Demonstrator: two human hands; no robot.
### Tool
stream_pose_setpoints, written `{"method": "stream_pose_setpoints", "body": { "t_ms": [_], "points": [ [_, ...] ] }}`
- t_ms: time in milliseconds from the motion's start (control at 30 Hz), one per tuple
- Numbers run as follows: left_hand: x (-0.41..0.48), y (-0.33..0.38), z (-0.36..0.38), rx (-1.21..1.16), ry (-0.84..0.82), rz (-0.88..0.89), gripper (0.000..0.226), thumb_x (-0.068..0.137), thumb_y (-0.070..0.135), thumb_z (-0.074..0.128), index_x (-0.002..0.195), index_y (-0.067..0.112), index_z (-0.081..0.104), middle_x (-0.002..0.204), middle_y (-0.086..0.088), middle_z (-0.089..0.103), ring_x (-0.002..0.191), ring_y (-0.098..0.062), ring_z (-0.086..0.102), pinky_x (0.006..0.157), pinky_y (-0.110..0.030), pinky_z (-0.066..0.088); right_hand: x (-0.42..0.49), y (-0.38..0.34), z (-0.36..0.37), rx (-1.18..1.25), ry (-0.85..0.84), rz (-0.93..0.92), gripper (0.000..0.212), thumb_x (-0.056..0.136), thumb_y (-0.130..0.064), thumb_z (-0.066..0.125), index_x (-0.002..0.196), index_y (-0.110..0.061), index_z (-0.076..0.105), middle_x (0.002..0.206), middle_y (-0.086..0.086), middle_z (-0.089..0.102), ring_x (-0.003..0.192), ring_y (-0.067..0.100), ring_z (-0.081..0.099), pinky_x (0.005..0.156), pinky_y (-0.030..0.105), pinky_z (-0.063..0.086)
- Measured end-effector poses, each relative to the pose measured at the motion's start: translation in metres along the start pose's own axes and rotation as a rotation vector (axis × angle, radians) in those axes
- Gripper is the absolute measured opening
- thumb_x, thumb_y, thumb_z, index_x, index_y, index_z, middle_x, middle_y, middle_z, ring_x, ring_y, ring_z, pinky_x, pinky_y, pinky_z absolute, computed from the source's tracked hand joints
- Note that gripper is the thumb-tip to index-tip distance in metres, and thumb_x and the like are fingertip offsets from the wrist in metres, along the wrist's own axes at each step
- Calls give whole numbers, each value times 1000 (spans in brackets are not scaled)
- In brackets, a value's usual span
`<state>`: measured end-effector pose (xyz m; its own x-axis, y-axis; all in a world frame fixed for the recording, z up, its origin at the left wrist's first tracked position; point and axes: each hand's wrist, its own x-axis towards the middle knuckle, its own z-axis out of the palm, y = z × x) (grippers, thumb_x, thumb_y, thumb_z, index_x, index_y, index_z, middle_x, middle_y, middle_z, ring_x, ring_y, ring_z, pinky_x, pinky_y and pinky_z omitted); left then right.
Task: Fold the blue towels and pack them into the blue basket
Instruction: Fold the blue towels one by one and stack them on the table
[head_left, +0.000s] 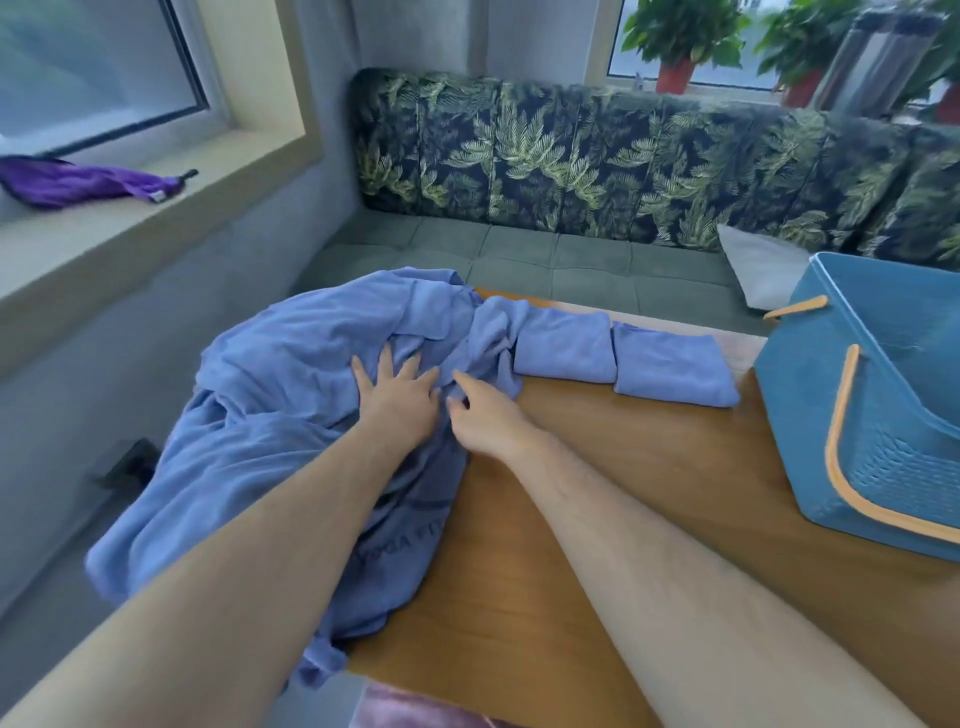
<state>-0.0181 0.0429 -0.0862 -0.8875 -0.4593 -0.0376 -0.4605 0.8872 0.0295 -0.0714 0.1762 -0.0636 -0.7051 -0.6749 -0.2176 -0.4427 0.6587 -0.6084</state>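
A heap of crumpled blue towels (291, 415) covers the left part of the wooden table (597, 519) and hangs over its left edge. My left hand (397, 397) presses flat on the heap with fingers spread. Close beside it my right hand (483, 415) pinches a fold of the same cloth between thumb and fingers. Two folded blue towels lie side by side at the table's far edge, one (566, 345) to the left and one (672, 371) to the right. The blue basket (810, 415) with orange handles stands at the right, with nothing visible inside it.
A bench with a grey seat (545, 260) and a leaf-print backrest (597, 161) runs behind the table. A white cushion (758, 270) lies behind the basket. A purple umbrella (88, 184) rests on the left windowsill. Potted plants (680, 47) stand at the far window.
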Motion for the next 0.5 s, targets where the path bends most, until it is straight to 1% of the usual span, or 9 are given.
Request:
{"method": "stream_pose_setpoints", "body": {
  "t_ms": [67, 133, 167, 233, 300, 333, 367, 433, 500],
  "points": [
    [1, 0, -3, -2, -28, -2, 45, 105, 40, 27, 149, 36, 34, 166, 6, 8, 152, -32, -11, 111, -71, -9, 9, -3, 4, 19, -43, -25, 57, 106, -35, 37, 160, -23, 23, 166, 2, 24, 151, 20, 24, 120, 34, 26],
    [0, -1, -12, 11, 22, 15, 40, 103, 39, 31, 141, 32, 44, 164, 4, 17, 152, -30, 3, 114, -69, 4, 14, -6, 3, 46, -27, -64, 53, 106, -33, 36, 158, -24, 27, 163, 3, 31, 149, 21, 30, 116, 32, 29],
    [0, -4, -18, 27, 98, 35, 38, 102, 38, 35, 134, 28, 51, 159, 1, 28, 148, -29, 16, 114, -64, 15, 16, -6, 2, 61, 0, -84, 51, 106, -31, 36, 156, -25, 31, 160, 3, 37, 145, 22, 37, 112, 31, 33],
    [2, -15, -33, 83, 313, 80, 34, 99, 37, 41, 118, 20, 62, 142, -3, 49, 131, -30, 40, 104, -51, 33, 22, -6, -1, 82, 27, -99, 49, 105, -31, 38, 154, -27, 36, 155, 2, 45, 140, 24, 44, 104, 29, 37],
    [7, -33, -44, 119, 490, 72, 29, 94, 35, 51, 113, 16, 65, 133, -9, 54, 120, -36, 47, 95, -48, 36, 27, -7, -2, 81, -1, -73, 51, 105, -36, 39, 155, -29, 34, 155, 0, 45, 140, 23, 44, 99, 28, 38],
    [8, -42, -48, 106, 526, 25, 30, 92, 34, 57, 115, 17, 64, 133, -11, 53, 119, -39, 48, 94, -49, 35, 28, -8, -2, 53, -4, -63, 52, 104, -38, 39, 155, -30, 33, 155, -1, 44, 139, 24, 44, 99, 29, 39],
    [9, -50, -53, 84, 493, -52, 35, 90, 35, 60, 120, 17, 61, 135, -12, 51, 120, -39, 47, 94, -48, 35, 30, -10, -2, -15, 25, -58, 51, 104, -39, 38, 154, -31, 34, 155, 0, 44, 139, 25, 44, 100, 32, 40],
    [6, -60, -62, 103, 331, -203, 39, 92, 34, 60, 126, 15, 55, 134, -10, 50, 120, -37, 46, 95, -46, 35, 27, -19, -1, -212, 187, -37, 43, 104, -40, 37, 146, -33, 44, 147, 5, 47, 134, 32, 43, 100, 38, 40],
    [4, -67, -64, 185, 266, -221, 30, 92, 22, 56, 120, 14, 57, 126, -9, 53, 118, -31, 48, 94, -42, 36, 24, -29, 0, -269, 323, -47, 34, 103, -39, 39, 133, -31, 55, 135, 9, 47, 128, 33, 40, 98, 40, 39]
  ]
}}
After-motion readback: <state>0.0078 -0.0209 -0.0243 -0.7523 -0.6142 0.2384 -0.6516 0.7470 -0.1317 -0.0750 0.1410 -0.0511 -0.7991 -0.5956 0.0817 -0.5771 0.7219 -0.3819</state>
